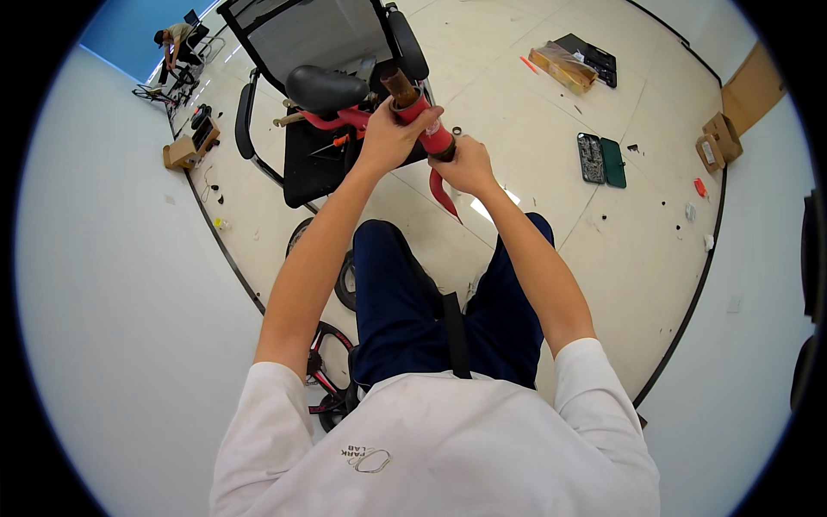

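Observation:
A red bicycle frame (438,140) is raised before me, its head tube tilted. A brown, rusty-looking tube (397,84) sticks out of its upper end. My left hand (389,136) is closed round the red tube near that end. At the dark lower end, my right hand (470,165) has its fingers closed on the frame; its fingertips are partly hidden. A curved red part (443,196) hangs below the hands. To the left is a black saddle (326,90), above a red tube. An orange-handled screwdriver (338,140) lies on the chair seat (306,172).
A black mesh-backed office chair (319,43) stands ahead. On the right floor lie an open green case (612,164), a black tool case (594,59) and a yellowish box (562,69). Wheels (332,358) are by my left leg. Another person (178,45) bends over at far left.

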Tool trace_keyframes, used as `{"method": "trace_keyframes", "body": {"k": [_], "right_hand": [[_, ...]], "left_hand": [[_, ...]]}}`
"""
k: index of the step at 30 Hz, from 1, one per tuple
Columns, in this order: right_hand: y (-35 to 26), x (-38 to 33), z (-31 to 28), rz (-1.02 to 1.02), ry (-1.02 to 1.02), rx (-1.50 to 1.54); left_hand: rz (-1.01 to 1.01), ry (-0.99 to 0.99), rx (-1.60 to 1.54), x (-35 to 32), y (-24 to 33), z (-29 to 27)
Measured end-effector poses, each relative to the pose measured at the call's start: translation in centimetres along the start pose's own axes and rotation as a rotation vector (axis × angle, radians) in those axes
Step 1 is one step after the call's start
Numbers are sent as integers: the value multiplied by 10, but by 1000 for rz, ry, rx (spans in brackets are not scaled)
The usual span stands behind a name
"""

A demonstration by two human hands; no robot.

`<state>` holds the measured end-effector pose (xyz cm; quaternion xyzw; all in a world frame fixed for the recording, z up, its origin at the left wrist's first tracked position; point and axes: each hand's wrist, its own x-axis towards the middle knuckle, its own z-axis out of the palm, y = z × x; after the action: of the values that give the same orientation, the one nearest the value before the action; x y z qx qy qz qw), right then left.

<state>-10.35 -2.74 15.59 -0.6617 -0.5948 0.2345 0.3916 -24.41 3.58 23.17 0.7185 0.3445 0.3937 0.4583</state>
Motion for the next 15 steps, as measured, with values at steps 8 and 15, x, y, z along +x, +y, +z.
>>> {"method": "trace_keyframes", "body": {"k": [8, 15], "right_hand": [[1, 1, 7, -19, -127, 126], [4, -3, 6, -48, -153, 29]], "left_hand": [[-43, -22, -74, -12, 5, -11], [-8, 23, -22, -23, -5, -10]]}}
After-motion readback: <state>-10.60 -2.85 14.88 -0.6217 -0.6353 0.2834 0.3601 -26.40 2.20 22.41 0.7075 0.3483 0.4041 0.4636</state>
